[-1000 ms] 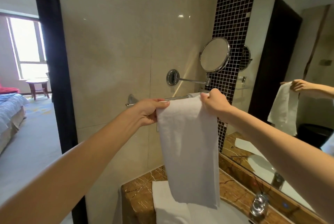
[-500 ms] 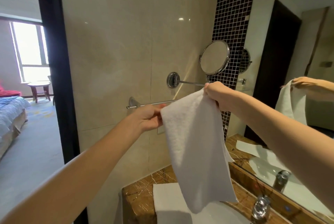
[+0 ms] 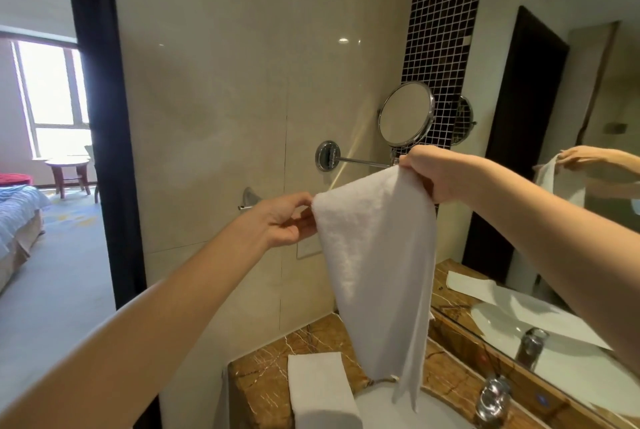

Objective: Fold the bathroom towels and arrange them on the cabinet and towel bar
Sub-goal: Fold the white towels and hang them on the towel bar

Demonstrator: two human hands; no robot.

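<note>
A white hand towel (image 3: 377, 269) hangs folded in the air in front of the wall. My left hand (image 3: 287, 217) pinches its upper left corner, and my right hand (image 3: 433, 174) grips its upper right corner, held higher. The chrome towel bar (image 3: 248, 200) on the beige wall shows only at its left bracket; the rest is hidden behind my left hand and the towel. A second white towel (image 3: 318, 390) lies folded on the brown marble cabinet top (image 3: 259, 383) below.
A round chrome mirror on an arm (image 3: 405, 115) sticks out from the wall just above my right hand. A white basin (image 3: 398, 411) and chrome tap (image 3: 491, 397) sit below the towel. The large wall mirror (image 3: 571, 186) is at right; a doorway to a bedroom (image 3: 45, 186) at left.
The towel has come up off the bar. My right hand has risen and drawn its corner toward me, so the towel now hangs slanted and narrower at the bottom.
</note>
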